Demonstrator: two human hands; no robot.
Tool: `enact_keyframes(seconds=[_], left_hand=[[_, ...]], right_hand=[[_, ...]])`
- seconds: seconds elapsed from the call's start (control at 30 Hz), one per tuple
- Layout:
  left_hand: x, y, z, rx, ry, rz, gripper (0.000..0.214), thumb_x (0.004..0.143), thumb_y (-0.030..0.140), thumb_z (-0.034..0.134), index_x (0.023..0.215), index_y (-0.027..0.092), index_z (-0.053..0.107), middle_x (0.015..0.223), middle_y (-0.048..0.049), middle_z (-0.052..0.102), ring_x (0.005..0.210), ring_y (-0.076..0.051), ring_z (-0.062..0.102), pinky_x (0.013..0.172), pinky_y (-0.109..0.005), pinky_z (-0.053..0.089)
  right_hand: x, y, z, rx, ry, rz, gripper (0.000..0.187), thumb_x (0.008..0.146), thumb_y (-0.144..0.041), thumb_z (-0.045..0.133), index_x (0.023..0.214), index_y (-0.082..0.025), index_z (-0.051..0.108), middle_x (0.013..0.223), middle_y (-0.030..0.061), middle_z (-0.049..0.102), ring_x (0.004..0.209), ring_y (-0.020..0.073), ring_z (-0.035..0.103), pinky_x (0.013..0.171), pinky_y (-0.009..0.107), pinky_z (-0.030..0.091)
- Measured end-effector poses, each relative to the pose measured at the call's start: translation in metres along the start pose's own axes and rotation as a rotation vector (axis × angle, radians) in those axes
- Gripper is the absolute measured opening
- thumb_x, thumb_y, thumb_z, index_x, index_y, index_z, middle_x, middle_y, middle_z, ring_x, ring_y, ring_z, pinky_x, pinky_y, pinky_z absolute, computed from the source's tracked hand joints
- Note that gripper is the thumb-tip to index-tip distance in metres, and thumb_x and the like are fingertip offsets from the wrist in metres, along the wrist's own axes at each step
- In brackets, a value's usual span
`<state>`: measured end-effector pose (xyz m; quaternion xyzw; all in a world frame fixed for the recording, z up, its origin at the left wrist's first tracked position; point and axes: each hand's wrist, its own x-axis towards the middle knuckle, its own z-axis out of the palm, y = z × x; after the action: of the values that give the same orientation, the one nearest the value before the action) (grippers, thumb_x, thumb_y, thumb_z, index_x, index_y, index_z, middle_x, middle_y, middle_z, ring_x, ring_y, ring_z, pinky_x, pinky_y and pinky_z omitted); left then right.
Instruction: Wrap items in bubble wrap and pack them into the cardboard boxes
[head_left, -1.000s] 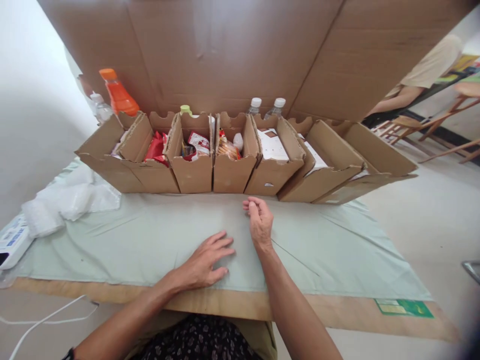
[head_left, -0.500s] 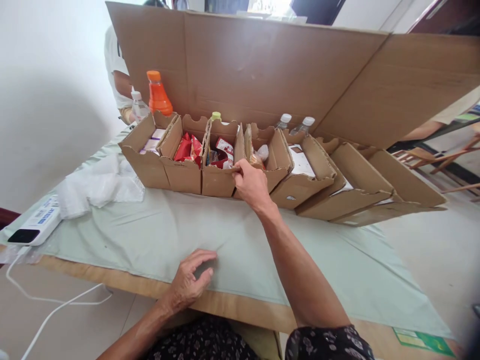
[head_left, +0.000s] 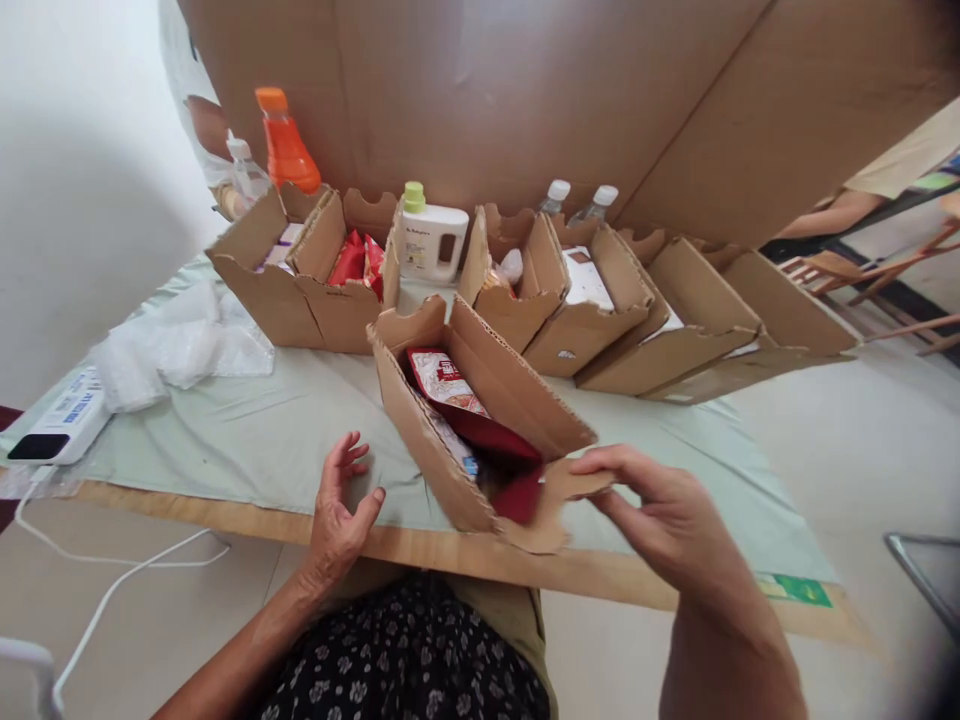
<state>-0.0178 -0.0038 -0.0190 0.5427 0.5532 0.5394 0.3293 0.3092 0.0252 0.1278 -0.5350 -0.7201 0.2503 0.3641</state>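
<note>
My right hand [head_left: 651, 510] pinches the near rim of a cardboard box [head_left: 517, 385], thumb and fingers on either side of the wall. The box stands askew on the cloth-covered table [head_left: 315, 420], its near end at the table's front edge. Inside it lie a red and white printed pouch [head_left: 450, 380] and a second packet that is partly hidden. To the left of the box, my left hand [head_left: 343, 500] is open with nothing in it, fingers apart and not touching the cardboard. Behind, a white jug with a green cap [head_left: 433, 245] shows in the gap in the row.
More cardboard boxes [head_left: 600, 310] line the back, some holding red packets [head_left: 360, 258] and white cartons. An orange bottle [head_left: 287, 150] and clear bottles stand behind. Bubble wrap [head_left: 184, 345] and a white device [head_left: 64, 420] lie left. A tall cardboard panel [head_left: 480, 110] closes the back.
My right hand has drawn the box out of the row toward me and turned it. The jug behind is uncovered. My left hand has moved left and up slightly, and the view has tilted down.
</note>
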Motion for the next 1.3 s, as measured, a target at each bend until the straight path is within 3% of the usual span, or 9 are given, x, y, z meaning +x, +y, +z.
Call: enact_keyframes(seconds=[0.1, 0.17, 0.3, 0.47, 0.57, 0.73, 0.87, 1.17, 1.3], left_hand=[[-0.005, 0.007, 0.003, 0.007, -0.063, 0.018, 0.074, 0.092, 0.026, 0.066, 0.16, 0.028, 0.035, 0.162, -0.0157, 0.044, 0.14, -0.032, 0.055, 0.108, -0.047, 0.052], [-0.006, 0.01, 0.006, 0.017, -0.1, 0.031, 0.077, 0.093, 0.026, 0.066, 0.162, 0.029, 0.032, 0.164, -0.0155, 0.042, 0.142, -0.032, 0.053, 0.11, -0.048, 0.051], [-0.004, 0.01, 0.012, 0.015, -0.184, 0.033, 0.079, 0.094, 0.028, 0.065, 0.164, 0.03, 0.029, 0.167, -0.0145, 0.037, 0.147, -0.032, 0.048, 0.114, -0.049, 0.05], [0.0, 0.01, 0.026, 0.05, -0.259, -0.071, 0.079, 0.089, 0.035, 0.07, 0.16, 0.023, 0.038, 0.154, -0.0165, 0.052, 0.131, -0.034, 0.061, 0.113, -0.054, 0.051], [0.013, 0.018, 0.039, 0.02, -0.273, -0.107, 0.076, 0.086, 0.036, 0.07, 0.155, 0.02, 0.044, 0.151, -0.0158, 0.056, 0.134, -0.034, 0.058, 0.118, -0.054, 0.046], [0.05, 0.029, 0.062, -0.096, -0.274, -0.034, 0.078, 0.086, 0.033, 0.067, 0.158, 0.021, 0.039, 0.159, -0.0142, 0.05, 0.147, -0.033, 0.048, 0.125, -0.052, 0.039], [0.063, 0.013, 0.07, 0.013, -0.239, -0.054, 0.077, 0.082, 0.031, 0.068, 0.155, 0.019, 0.044, 0.157, -0.0165, 0.052, 0.147, -0.036, 0.048, 0.125, -0.058, 0.036], [0.05, -0.008, 0.066, 0.242, -0.125, 0.088, 0.04, 0.089, 0.027, 0.065, 0.128, 0.019, 0.065, 0.119, -0.0108, 0.073, 0.107, -0.026, 0.072, 0.096, -0.041, 0.061], [0.047, -0.01, 0.069, 0.328, -0.085, 0.069, 0.015, 0.09, 0.03, 0.066, 0.101, 0.021, 0.072, 0.088, -0.006, 0.075, 0.079, -0.023, 0.073, 0.08, -0.037, 0.064]], right_hand=[[-0.035, 0.029, -0.013, 0.125, 0.422, 0.189, 0.029, 0.089, -0.04, 0.074, 0.117, -0.032, 0.074, 0.104, 0.0047, 0.08, 0.089, 0.0213, 0.077, 0.078, 0.034, 0.062], [-0.059, 0.045, -0.013, 0.275, 0.511, 0.225, 0.056, 0.087, -0.044, 0.078, 0.14, -0.037, 0.063, 0.131, 0.008, 0.075, 0.112, 0.0258, 0.075, 0.09, 0.04, 0.063], [-0.099, 0.066, 0.001, 0.361, 0.306, 0.274, 0.078, 0.082, -0.051, 0.082, 0.152, -0.035, 0.053, 0.153, 0.012, 0.061, 0.132, 0.0322, 0.066, 0.099, 0.044, 0.062], [-0.107, 0.078, 0.039, 0.184, 0.166, 0.332, 0.059, 0.075, -0.061, 0.082, 0.121, -0.024, 0.074, 0.112, 0.0127, 0.08, 0.104, 0.0361, 0.075, 0.09, 0.049, 0.063], [-0.084, 0.08, 0.054, 0.093, 0.138, 0.36, 0.05, 0.078, -0.06, 0.079, 0.112, -0.023, 0.076, 0.093, 0.0095, 0.079, 0.091, 0.0347, 0.073, 0.089, 0.051, 0.06], [-0.016, 0.102, 0.049, 0.203, 0.18, 0.276, 0.054, 0.074, -0.063, 0.08, 0.11, -0.023, 0.072, 0.112, 0.012, 0.077, 0.111, 0.0354, 0.068, 0.1, 0.051, 0.053], [0.015, 0.125, 0.05, 0.19, 0.236, 0.317, 0.053, 0.074, -0.065, 0.077, 0.104, -0.022, 0.07, 0.108, 0.0121, 0.076, 0.102, 0.0324, 0.068, 0.093, 0.048, 0.054], [-0.014, 0.151, 0.071, -0.04, 0.246, 0.37, 0.031, 0.084, -0.054, 0.067, 0.087, -0.023, 0.07, 0.079, 0.0072, 0.075, 0.071, 0.0262, 0.066, 0.068, 0.039, 0.055], [-0.022, 0.172, 0.068, -0.005, 0.148, 0.353, 0.024, 0.083, -0.049, 0.064, 0.08, -0.027, 0.073, 0.076, 0.0092, 0.075, 0.082, 0.0335, 0.071, 0.073, 0.047, 0.06]])
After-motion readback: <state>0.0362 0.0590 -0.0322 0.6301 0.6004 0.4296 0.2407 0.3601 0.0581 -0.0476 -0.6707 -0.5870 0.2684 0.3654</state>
